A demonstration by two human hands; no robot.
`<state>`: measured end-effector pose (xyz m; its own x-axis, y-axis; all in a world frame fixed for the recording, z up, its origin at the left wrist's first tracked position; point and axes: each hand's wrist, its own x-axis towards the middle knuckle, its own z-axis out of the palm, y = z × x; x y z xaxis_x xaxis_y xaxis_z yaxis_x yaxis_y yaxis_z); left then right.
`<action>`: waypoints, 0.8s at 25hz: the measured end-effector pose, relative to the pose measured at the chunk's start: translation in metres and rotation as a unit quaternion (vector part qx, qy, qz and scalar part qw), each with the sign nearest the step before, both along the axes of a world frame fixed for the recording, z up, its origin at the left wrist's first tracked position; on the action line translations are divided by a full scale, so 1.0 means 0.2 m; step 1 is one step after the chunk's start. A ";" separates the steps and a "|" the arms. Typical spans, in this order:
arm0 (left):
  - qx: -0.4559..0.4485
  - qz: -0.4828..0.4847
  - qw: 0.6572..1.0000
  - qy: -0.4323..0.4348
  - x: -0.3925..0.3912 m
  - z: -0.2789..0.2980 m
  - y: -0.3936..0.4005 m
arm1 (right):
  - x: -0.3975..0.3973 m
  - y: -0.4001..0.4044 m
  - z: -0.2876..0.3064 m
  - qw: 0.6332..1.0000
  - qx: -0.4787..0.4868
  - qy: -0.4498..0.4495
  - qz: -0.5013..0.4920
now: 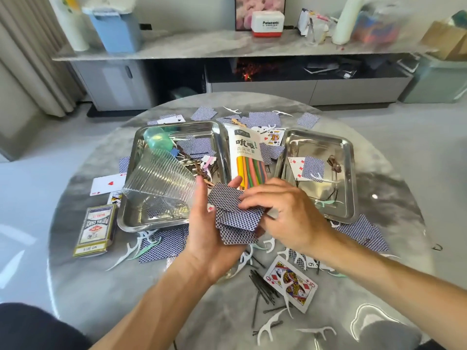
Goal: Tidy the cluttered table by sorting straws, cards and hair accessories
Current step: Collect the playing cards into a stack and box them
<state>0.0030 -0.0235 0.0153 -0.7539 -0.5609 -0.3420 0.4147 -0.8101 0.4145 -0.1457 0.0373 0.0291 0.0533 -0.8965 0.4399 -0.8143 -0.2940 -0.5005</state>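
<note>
The left hand (211, 231) cradles an uneven stack of face-down cards (233, 215) at centre; the right hand (283, 210), fingers curled, pinches its top card, hiding the stack's right edge. At 12 o'clock lies the straw packet (246, 155) between two steel trays (126, 218).

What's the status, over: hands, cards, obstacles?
Left hand cradles the card stack; right hand squares it. Card box waits left. Floss picks, hairpins litter the table.
</note>
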 end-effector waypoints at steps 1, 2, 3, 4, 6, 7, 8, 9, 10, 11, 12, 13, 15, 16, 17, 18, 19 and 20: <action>-0.004 0.003 1.000 -0.005 -0.01 0.01 0.01 | 0.02 0.01 0.00 0.998 -0.015 0.051 -0.013; -0.007 0.011 1.000 -0.013 -0.02 0.01 0.01 | 0.05 0.02 -0.01 0.995 -0.012 0.096 -0.014; -0.005 0.020 1.000 -0.018 -0.03 0.00 0.01 | 0.09 0.03 -0.02 0.991 0.007 0.137 0.002; -0.002 0.028 0.999 -0.015 -0.03 0.00 0.00 | 0.11 0.05 -0.03 0.985 0.035 0.167 0.029; 0.000 0.024 1.000 -0.006 -0.01 -0.01 -0.02 | 0.10 0.05 -0.03 0.978 0.078 0.178 0.072; -0.005 0.007 1.000 -0.008 0.00 -0.01 -0.02 | 0.07 0.03 -0.02 0.981 0.092 0.145 0.089; -0.012 -0.019 1.000 -0.010 0.00 0.00 -0.02 | 0.03 0.01 -0.01 0.985 0.113 0.077 0.107; -0.016 -0.045 0.999 -0.009 0.00 0.01 -0.02 | -0.02 -0.02 0.01 0.983 0.140 -0.016 0.117; -0.018 -0.063 0.998 -0.007 0.00 0.01 -0.02 | -0.09 -0.06 0.02 0.976 0.162 -0.108 0.101; -0.018 -0.069 0.997 -0.005 0.00 0.02 -0.02 | -0.16 -0.12 0.02 0.971 0.165 -0.166 0.046; -0.020 -0.067 0.998 -0.001 0.00 0.02 -0.02 | -0.26 -0.18 0.01 0.972 0.157 -0.170 -0.037; -0.023 -0.060 0.998 0.001 0.00 0.02 -0.02 | -0.36 -0.23 -0.01 0.970 0.152 -0.132 -0.133; -0.025 -0.054 0.998 0.003 0.00 0.01 -0.03 | -0.61 -0.32 -0.07 0.930 0.199 -0.043 -0.305; -0.021 -0.056 0.998 0.005 0.01 0.00 -0.04 | -0.71 -0.35 -0.12 0.901 0.245 -0.017 -0.358; -0.014 -0.060 0.998 0.009 0.01 0.00 -0.04 | -0.77 -0.37 -0.15 0.874 0.292 0.004 -0.389; -0.006 -0.064 0.998 0.015 0.00 -0.01 -0.05 | -0.81 -0.38 -0.19 0.851 0.332 0.020 -0.406; -0.001 -0.069 0.997 0.021 0.00 -0.01 -0.05 | -0.80 -0.39 -0.22 0.838 0.356 0.027 -0.413; -0.002 -0.072 0.997 0.025 -0.01 -0.02 -0.06 | -0.78 -0.40 -0.25 0.836 0.357 0.030 -0.416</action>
